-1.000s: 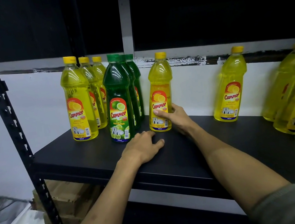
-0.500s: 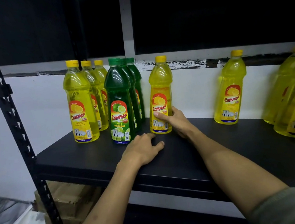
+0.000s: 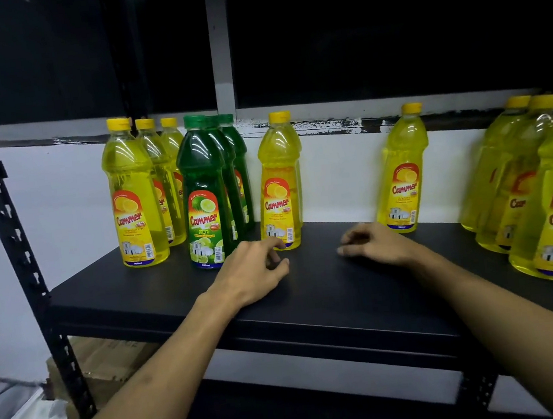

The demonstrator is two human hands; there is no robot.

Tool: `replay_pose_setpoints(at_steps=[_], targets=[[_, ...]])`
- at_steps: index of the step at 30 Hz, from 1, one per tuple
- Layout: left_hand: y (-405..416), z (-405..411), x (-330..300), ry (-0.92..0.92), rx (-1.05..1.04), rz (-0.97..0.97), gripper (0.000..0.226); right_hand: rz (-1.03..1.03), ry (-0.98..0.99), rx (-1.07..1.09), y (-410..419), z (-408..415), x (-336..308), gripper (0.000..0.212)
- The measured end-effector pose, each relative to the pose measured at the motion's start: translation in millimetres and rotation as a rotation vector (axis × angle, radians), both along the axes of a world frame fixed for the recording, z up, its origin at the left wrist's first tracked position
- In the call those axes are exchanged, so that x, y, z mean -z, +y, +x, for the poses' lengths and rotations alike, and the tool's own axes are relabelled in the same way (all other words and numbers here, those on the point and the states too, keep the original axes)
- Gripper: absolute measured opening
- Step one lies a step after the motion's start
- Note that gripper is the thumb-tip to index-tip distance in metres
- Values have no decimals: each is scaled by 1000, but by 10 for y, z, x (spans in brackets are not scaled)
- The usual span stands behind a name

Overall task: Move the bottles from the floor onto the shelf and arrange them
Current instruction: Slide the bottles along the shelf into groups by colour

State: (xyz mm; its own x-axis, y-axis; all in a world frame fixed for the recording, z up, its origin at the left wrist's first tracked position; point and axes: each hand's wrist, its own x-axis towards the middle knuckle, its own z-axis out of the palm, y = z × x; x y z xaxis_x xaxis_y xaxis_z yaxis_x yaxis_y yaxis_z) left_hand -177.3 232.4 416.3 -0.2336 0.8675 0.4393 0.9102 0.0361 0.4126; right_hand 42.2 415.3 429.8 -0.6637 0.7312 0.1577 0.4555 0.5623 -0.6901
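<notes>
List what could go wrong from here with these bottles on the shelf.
1. The left hand rests right at the base of the front green bottle and the lone yellow bottle; a careless move might knock one into the tightly packed rows.
2. The yellow bottles at the right stand near the front edge of the shelf; a bump from the right hand or its arm could send one off.
</notes>
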Motion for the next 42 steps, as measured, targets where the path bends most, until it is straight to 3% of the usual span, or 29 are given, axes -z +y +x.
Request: replay_pose_setpoints(at_steps=[2, 5, 10, 14, 19, 22, 27, 32, 35, 42], targets=[[122, 128, 9, -54, 22, -8, 26, 74, -71, 34, 89, 249, 5, 15], [467, 547, -3, -200, 126, -35, 23, 181, -72, 305, 302, 499, 23, 16], [1275, 1202, -87, -174, 174, -192, 37, 28, 249, 591, 655, 780, 108, 24], [1834, 1409, -140, -231, 164, -263, 55, -7, 313, 567, 840, 764, 110, 14], [2329, 1507, 11, -513, 34, -84, 89, -28, 408, 469, 1001, 682, 152, 58], [2481, 1495, 45, -523, 50, -13, 73, -41, 456, 390, 1042, 653, 176, 58], [2362, 1466, -5, -552, 86, 34, 62, -46, 528, 422, 967, 657, 95, 36], [2040, 1464, 1, -504, 172, -5, 52, 90, 515, 479, 618, 660, -120, 57], [1801, 1510, 34, -497, 222, -43, 52, 65, 577, 372, 448, 685, -183, 64], [1307, 1514, 19, -517, 236, -72, 50, 31, 562, 243, 90, 700, -173, 49]])
